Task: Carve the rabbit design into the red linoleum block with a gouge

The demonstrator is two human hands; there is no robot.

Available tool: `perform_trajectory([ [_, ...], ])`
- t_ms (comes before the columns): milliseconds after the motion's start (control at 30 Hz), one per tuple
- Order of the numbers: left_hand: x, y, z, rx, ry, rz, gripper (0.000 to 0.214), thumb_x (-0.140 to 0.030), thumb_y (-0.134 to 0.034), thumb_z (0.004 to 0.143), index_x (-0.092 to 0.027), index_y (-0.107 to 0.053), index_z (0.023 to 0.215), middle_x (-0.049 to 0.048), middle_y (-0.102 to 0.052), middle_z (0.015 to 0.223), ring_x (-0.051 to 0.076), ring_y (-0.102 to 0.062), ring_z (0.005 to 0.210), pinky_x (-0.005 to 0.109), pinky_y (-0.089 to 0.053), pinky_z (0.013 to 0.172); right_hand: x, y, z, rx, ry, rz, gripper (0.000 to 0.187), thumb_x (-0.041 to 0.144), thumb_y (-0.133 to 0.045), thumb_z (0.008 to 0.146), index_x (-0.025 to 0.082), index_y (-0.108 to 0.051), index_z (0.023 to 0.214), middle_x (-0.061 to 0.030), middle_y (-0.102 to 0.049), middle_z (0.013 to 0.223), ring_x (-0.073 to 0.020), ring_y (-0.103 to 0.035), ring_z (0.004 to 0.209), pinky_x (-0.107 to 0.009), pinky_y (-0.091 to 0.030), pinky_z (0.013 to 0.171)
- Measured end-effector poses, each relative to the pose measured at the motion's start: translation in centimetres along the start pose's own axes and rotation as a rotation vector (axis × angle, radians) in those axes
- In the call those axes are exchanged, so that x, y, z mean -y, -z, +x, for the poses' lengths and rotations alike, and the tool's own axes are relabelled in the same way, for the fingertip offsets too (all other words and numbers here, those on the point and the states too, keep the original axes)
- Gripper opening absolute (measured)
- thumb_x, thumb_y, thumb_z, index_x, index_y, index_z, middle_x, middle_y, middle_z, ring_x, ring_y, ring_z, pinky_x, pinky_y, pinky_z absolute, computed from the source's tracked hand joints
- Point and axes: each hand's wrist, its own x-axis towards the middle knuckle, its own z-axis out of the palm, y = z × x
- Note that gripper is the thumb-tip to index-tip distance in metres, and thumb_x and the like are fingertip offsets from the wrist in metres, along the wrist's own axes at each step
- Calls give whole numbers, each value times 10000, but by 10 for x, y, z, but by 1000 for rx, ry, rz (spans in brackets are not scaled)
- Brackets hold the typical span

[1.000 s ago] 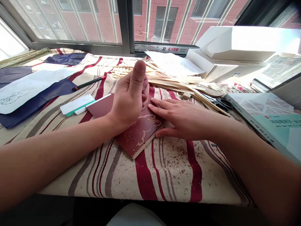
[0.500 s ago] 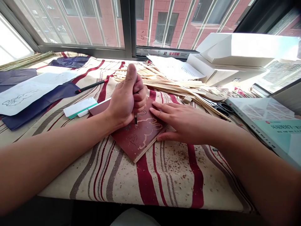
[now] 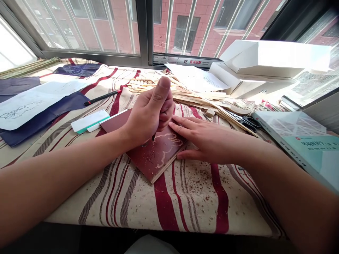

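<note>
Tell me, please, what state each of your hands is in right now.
Left hand: closed, holding a small carving tool.
Right hand: open, pressed flat on the dark red wooden board.

L hand [image 3: 148, 113] grips small carving tool [image 3: 153, 137], tip on red-brown wood block [image 3: 156, 157] w/ carved rabbit-like outline; R hand [image 3: 203, 135] flat on block, fingers spread. Wood chips [image 3: 203, 176] scattered on striped cloth [image 3: 185, 211].

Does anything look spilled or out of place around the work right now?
Pale wood shavings are scattered across the striped cloth around the dark red board, and more chips lie on the board itself. It looks like loose debris, not damage; nothing else stands out.
</note>
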Motion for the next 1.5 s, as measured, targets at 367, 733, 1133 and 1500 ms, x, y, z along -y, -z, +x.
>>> perform_trajectory([
  [367, 3, -5, 4, 26, 37, 127, 571, -427, -540, 1103, -201, -446, 588, -58, -366, 505, 44, -298, 384, 181, -245, 363, -6, -3, -3, -62, 62, 5, 864, 606, -608, 1024, 29, -460, 1649, -297, -372, 1734, -483, -496, 1530, -653, -478, 1204],
  [733, 3, -8, 11, -66, 160, 54, 641, -581, -558, 1068, -212, -370, 578, -84, -291, 463, 20, -236, 334, 166, -164, 334, 1, 0, 0, -30, 22, -57, 901, 607, -615, 1017, 16, -421, 1669, -296, -375, 1733, -498, -535, 1480, -645, -498, 1174],
  [1133, 6, 7, 12, 200, 107, 29, 597, -504, -545, 1091, -206, -447, 583, -80, -313, 459, 35, -270, 333, 160, -223, 330, 0, 1, 1, -58, 37, -23, 834, 597, -676, 993, 52, -533, 1609, -277, -396, 1729, -508, -541, 1480, -656, -522, 1144],
  [1500, 4, -1, 2, -193, -17, -12, 630, -588, -631, 1028, -222, -361, 592, -92, -281, 470, 37, -223, 348, 183, -178, 332, -6, -4, 3, -71, 54, -59, 961, 668, -624, 999, 32, -402, 1684, -281, -338, 1747, -512, -500, 1516, -655, -515, 1155],
])
